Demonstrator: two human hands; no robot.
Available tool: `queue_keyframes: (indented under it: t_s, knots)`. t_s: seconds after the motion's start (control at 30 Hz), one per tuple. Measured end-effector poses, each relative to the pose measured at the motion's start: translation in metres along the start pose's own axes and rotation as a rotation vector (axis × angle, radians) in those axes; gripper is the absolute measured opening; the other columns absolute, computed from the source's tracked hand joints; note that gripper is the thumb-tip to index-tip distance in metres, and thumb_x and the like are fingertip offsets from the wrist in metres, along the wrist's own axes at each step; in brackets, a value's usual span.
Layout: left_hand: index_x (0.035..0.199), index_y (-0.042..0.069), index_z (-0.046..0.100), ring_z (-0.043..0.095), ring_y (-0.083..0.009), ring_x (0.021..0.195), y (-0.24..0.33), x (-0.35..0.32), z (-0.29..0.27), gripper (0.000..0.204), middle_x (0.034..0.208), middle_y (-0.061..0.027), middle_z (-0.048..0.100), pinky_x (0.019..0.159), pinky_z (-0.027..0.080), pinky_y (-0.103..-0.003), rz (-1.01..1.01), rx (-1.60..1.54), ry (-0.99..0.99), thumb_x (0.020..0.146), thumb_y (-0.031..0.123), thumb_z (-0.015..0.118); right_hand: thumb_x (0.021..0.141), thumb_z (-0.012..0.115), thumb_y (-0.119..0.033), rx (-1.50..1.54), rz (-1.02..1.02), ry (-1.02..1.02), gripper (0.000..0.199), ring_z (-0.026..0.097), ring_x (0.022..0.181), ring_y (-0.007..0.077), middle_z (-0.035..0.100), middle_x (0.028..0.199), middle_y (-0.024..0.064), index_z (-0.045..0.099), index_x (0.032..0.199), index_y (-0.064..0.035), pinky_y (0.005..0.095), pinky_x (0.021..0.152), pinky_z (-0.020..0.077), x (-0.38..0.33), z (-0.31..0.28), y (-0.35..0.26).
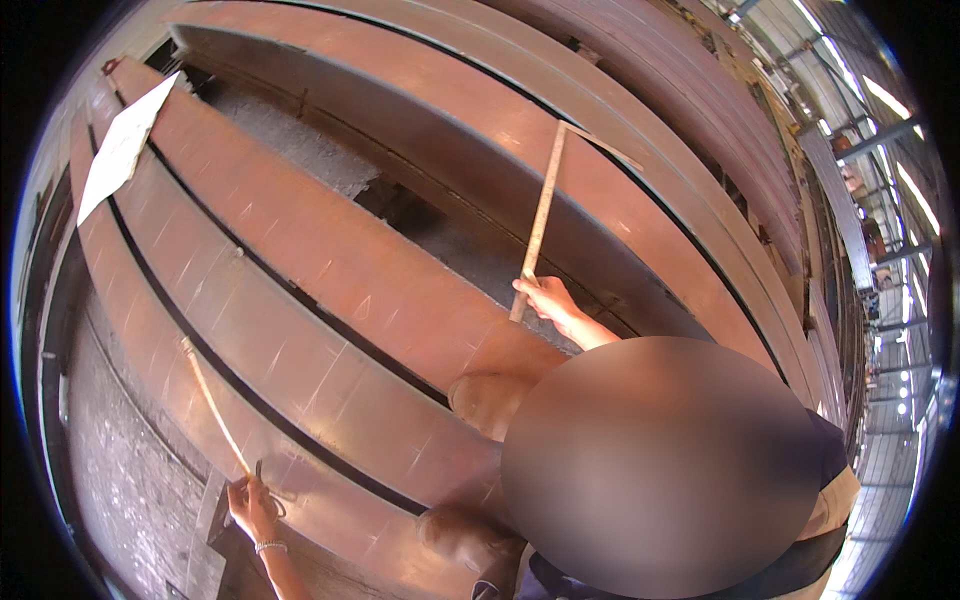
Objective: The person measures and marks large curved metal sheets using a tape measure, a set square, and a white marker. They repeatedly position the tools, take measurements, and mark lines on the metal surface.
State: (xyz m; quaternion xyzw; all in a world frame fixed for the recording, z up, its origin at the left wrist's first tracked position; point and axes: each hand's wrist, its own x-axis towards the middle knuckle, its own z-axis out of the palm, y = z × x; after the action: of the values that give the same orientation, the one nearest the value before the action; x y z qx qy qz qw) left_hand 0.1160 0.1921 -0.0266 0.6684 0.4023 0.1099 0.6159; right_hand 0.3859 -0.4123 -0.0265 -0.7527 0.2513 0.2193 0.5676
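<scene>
My right hand (548, 298) is closed round the lower end of a rusty L-shaped framing square (546, 200). The square's long arm spans the gap between two steel beams, and its corner reaches the reddish beam (610, 190) beyond. At the lower left my left hand (252, 503), with a bracelet at the wrist, is closed on a thin yellowish strip (215, 405) stretching over the nearest beam. A small dark piece and a loop show by its fingers; I cannot make out their kind. A large blurred patch hides the right forearm and the space around it.
Long brown steel beams (300, 225) run side by side with dark gaps between, carrying chalk marks. A white paper sheet (125, 150) lies across them at the upper left. Two brown boots (490, 400) stand on the beams. A shed roof (880, 100) rises at right.
</scene>
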Motion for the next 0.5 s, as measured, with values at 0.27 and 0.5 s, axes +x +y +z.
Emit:
queue_keyframes:
  t_s: [0.27, 0.5]
  knots:
    - [0.090, 0.002, 0.069, 0.071, -0.0197, 0.076, 0.051, -0.033, 0.036, 0.020, 0.083, -0.0102, 0.074, 0.074, 0.055, -0.034, 0.206, 0.694, -0.173, 0.081, 0.016, 0.080, 0.093, 0.072, -0.043, -0.107, 0.049, -0.079, 0.037, 0.040, 0.052, 0.0051, 0.050, 0.066, -0.0049, 0.063, 0.086, -0.0077, 0.0260, 0.046, 0.0276, 0.001, -0.006, 0.015]
    - [0.090, 0.004, 0.072, 0.072, -0.0265, 0.077, 0.065, -0.036, 0.049, 0.021, 0.081, -0.0122, 0.074, 0.074, 0.055, -0.036, 0.242, 0.843, -0.187, 0.076, 0.016, 0.082, 0.093, 0.072, -0.047, -0.215, 0.008, 0.006, 0.042, 0.046, 0.054, 0.0081, 0.052, 0.067, -0.0021, 0.059, 0.090, -0.0066, 0.0278, 0.048, 0.0361, -0.004, 0.001, 0.007]
